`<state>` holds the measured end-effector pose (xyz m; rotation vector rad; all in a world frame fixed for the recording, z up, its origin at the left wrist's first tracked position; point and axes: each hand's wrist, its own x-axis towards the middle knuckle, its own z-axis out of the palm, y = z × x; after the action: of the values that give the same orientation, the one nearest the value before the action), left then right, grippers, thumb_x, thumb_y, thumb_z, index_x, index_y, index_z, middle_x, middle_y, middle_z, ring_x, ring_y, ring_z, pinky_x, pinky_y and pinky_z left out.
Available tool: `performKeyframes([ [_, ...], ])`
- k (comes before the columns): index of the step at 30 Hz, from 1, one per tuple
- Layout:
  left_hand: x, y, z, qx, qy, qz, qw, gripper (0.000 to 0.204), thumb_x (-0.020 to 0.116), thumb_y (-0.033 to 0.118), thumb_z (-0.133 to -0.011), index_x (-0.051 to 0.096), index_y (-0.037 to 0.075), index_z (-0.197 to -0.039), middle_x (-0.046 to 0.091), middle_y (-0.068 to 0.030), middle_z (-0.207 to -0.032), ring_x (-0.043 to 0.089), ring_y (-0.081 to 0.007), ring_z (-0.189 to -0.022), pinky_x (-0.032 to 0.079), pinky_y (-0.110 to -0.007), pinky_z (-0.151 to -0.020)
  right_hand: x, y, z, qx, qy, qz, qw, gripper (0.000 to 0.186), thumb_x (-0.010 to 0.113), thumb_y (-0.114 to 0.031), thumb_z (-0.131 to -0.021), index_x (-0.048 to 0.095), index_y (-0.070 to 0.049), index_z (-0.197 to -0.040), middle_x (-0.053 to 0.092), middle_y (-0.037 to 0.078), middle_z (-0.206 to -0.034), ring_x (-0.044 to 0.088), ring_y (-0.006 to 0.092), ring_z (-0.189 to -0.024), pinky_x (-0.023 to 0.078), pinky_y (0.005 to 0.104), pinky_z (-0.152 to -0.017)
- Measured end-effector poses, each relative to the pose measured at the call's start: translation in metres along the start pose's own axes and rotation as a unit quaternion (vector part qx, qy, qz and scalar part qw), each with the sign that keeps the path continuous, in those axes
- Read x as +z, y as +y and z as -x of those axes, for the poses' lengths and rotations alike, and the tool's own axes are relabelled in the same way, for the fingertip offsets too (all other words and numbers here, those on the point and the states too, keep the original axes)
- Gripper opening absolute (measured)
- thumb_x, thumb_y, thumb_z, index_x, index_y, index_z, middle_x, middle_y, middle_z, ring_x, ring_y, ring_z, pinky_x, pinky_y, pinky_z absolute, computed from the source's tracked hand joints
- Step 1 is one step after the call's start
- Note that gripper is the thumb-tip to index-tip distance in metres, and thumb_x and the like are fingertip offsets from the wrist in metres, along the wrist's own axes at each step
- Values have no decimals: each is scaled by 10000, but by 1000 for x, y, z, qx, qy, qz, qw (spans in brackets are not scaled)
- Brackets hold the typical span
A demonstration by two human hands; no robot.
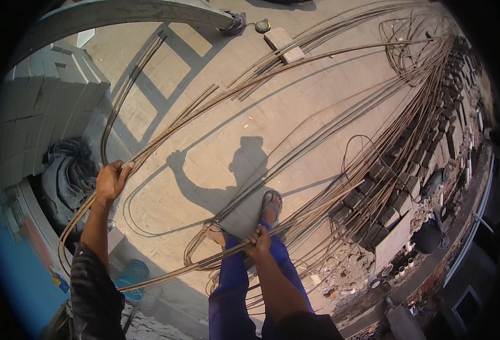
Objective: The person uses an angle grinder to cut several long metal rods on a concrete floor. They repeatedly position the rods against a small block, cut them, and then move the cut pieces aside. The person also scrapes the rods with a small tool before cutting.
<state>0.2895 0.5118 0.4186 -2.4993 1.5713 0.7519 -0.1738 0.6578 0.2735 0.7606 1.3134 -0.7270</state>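
Note:
My left hand (112, 180) is raised at the left, its fingers wrapped round long, rusty steel rods (165, 136). These rods run up to the far right and bend round in a loop below the hand. In front of my legs, my right hand (257, 242) grips more steel rods (193, 265), which slant from the lower left up to the right. How many rods each fist holds is hidden by the fingers. Beneath my right hand are my blue trousers (233, 289) and my sandalled feet, with rod ends curving round the left foot (214, 233).
A large heap of rods (397, 122) spreads along the right, beside stacked dark bricks (431, 147). Grey blocks (45, 102), a dark cloth (68, 175) and a blue basket (133, 275) stand at the left. Farther off lie a pale block (284, 45) and a tape measure (263, 25).

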Motion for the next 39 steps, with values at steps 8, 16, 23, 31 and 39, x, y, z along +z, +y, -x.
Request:
performKeyframes([
  [8,116,-70,-80,15,-48,57,997,605,593,545,-1018,627,-57,-974,624,-203,-810,566,-247,-769,489,-401,-745,30,-4,-120,-66,-6,21,998,264,553,-261,-993,438,-183,-769,309,-32,-592,300,139,-483,362,335,-560],
  [16,226,-110,-128,49,-95,48,993,666,622,591,-981,620,-65,-1101,689,-221,-922,643,-308,-848,501,-434,-787,2,1,-206,-59,38,25,997,276,560,-253,-995,432,-172,-765,293,-24,-588,290,146,-499,389,356,-610],
  [23,291,-122,-159,31,-154,67,985,709,664,522,-974,546,-64,-1355,662,-268,-1240,636,-342,-1200,475,-412,-1037,-7,-17,-263,-68,27,47,996,299,571,-231,-1013,439,-157,-756,306,-10,-592,332,164,-536,467,409,-691],
  [31,273,-21,-43,124,-120,91,981,594,670,302,-987,460,80,-1496,534,-226,-1479,497,-407,-1396,414,-451,-1156,-8,-8,-283,-56,88,77,992,251,712,-319,-994,591,-103,-1036,508,14,-815,572,206,-755,538,479,-852],
  [39,310,-4,202,-107,-269,255,923,518,704,234,-953,531,34,-1398,626,-213,-1355,628,-364,-1224,501,-436,-1034,-20,-26,-258,-21,123,348,929,377,612,-395,-1050,609,-66,-1234,632,73,-1070,644,264,-992,536,521,-987],
])
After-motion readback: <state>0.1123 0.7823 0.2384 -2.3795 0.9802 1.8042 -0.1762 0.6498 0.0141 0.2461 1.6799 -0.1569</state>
